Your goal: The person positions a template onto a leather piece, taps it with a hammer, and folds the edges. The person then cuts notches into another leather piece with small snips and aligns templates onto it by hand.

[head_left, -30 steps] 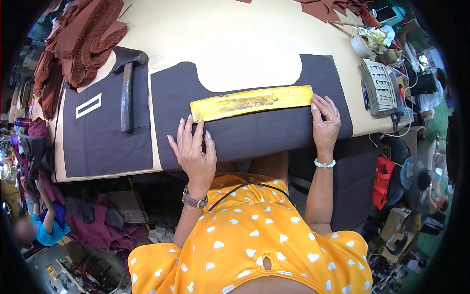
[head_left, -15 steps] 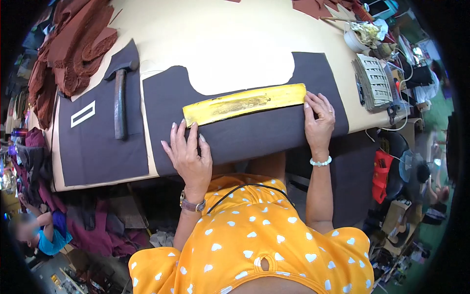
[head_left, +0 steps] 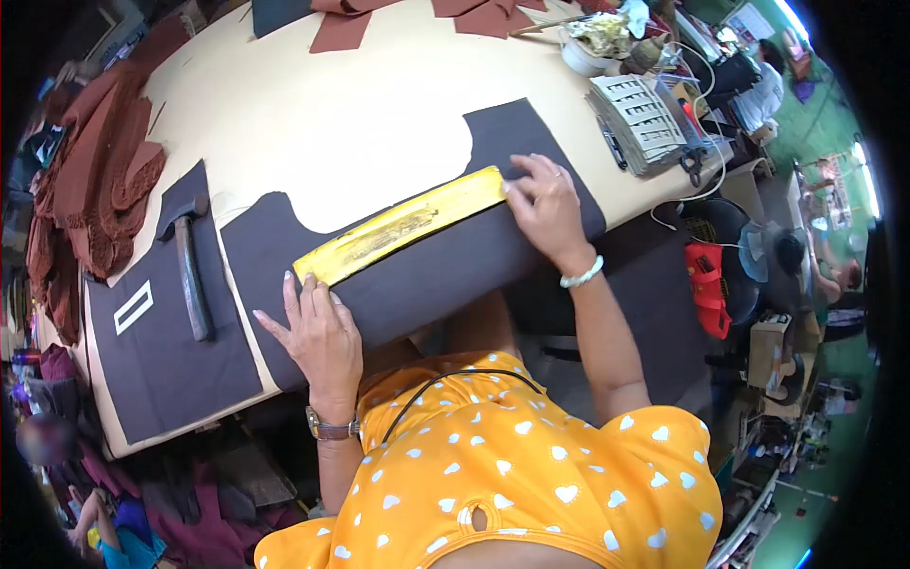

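Note:
A long, slightly curved yellow strip [head_left: 445, 213] with a worn dark patch lies slantwise on a dark cloth piece [head_left: 427, 284] with a cut-out upper edge. My left hand [head_left: 320, 337] has its fingertips on the strip's left end, the little finger spread away. At the opposite end, my right hand [head_left: 552, 209] has its thumb against the strip's tip, with the other fingers bent above. A hammer [head_left: 192, 275] rests on a second dark cloth piece [head_left: 180, 379] to the left, beside a white rectangular frame [head_left: 134, 308].
Reddish-brown cloth [head_left: 104, 190] is heaped at the table's left. A stack of pale cards [head_left: 640, 119], scissors [head_left: 694, 166] and a white bowl [head_left: 586, 59] stand on the right. A red item [head_left: 706, 284] hangs off the right side. Another person's arm [head_left: 90, 517] shows at lower left.
The view has turned, so the table and strip appear tilted, rising to the right. Both hands remain at the strip's ends; my right hand's fingers are more bent.

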A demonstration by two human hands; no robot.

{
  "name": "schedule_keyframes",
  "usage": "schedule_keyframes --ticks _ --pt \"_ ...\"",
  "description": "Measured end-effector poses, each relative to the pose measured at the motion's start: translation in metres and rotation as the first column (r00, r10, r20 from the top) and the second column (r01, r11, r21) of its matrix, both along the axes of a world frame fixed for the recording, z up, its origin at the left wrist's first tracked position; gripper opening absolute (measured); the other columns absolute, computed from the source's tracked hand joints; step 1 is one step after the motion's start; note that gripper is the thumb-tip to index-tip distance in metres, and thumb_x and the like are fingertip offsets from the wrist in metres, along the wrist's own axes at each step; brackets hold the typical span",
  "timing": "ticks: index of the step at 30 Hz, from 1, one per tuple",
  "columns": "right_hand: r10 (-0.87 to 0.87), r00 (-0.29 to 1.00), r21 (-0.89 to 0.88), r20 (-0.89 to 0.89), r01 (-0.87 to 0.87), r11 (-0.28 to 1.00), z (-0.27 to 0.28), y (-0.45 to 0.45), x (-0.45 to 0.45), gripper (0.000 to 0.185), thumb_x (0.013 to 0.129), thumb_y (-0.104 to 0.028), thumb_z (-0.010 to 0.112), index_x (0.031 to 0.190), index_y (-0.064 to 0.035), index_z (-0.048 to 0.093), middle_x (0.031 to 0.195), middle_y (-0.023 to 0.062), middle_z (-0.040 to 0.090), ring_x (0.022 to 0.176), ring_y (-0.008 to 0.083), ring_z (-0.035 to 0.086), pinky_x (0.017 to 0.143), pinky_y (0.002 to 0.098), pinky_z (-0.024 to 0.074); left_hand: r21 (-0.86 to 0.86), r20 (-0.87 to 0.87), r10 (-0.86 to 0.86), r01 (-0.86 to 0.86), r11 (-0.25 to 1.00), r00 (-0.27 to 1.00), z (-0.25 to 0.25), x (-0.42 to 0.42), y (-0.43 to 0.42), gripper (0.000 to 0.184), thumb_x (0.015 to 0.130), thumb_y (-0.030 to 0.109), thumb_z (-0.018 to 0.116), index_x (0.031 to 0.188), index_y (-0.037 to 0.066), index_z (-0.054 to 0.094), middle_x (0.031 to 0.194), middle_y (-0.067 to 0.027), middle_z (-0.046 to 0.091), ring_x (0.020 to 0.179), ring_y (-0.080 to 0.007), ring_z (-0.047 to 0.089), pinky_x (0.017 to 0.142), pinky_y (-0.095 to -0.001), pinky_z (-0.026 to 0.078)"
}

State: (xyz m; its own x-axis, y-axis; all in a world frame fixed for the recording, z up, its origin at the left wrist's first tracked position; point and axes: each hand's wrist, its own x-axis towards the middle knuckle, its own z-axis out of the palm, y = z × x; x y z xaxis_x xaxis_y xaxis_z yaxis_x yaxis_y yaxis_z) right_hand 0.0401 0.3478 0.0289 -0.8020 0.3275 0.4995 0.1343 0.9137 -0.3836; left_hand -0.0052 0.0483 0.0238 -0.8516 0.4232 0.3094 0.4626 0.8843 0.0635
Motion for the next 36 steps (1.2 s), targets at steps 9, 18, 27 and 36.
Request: schedule_keyframes --ticks 9,18,27,36 --pt "-0.569 0.806 0.195 -0.161 0.591 0.782 0.015 0.234 0.056 0.023 0.081 -0.018 0.056 0.096 -0.0033 0.065 0.100 0.0156 0.062 0.091 0.0330 0.059 0.083 0.0409 0.0444 0.002 -0.003 -0.002 0.002 1.000 1.000 0.006 -0.002 0.009 0.025 0.084 0.014 0.053 0.107 0.005 0.059 0.111 -0.0074 0.056 0.117 -0.0245 0.045 0.105 -0.0607 0.007" --pt "-0.547 0.836 0.133 0.040 0.539 0.832 0.008 0.297 0.080 0.026 0.084 -0.019 0.054 0.104 -0.0065 0.063 0.091 0.0194 0.065 0.087 0.0363 0.061 0.077 0.0431 0.0468 -0.015 -0.013 0.025 -0.025 1.000 1.000 0.006 -0.001 0.012 0.025 0.086 0.015 0.052 0.107 0.004 0.060 0.110 -0.0091 0.057 0.115 -0.0244 0.047 0.105 -0.0610 0.010" --pt "-0.558 0.810 0.391 0.180 0.462 0.796 0.030 0.284 0.073 0.022 0.084 -0.017 0.051 0.103 -0.0081 0.056 0.083 0.0176 0.065 0.081 0.0378 0.061 0.071 0.0483 0.0473 0.001 -0.026 0.014 -0.014 1.000 1.000 0.006 -0.002 0.013 0.024 0.084 0.014 0.054 0.105 0.003 0.060 0.108 -0.0101 0.057 0.113 -0.0254 0.048 0.105 -0.0608 0.012" --pt "-0.464 0.880 0.354 0.099 0.405 0.843 0.032 0.339 -0.014 0.024 0.082 -0.021 0.055 0.098 -0.0059 0.063 0.094 0.0184 0.064 0.087 0.0361 0.060 0.077 0.0453 0.0465 -0.023 -0.018 0.042 -0.042 0.999 0.999 0.008 -0.003 0.016 0.023 0.085 0.015 0.053 0.105 0.005 0.060 0.107 -0.0091 0.057 0.112 -0.0257 0.049 0.104 -0.0594 0.015"
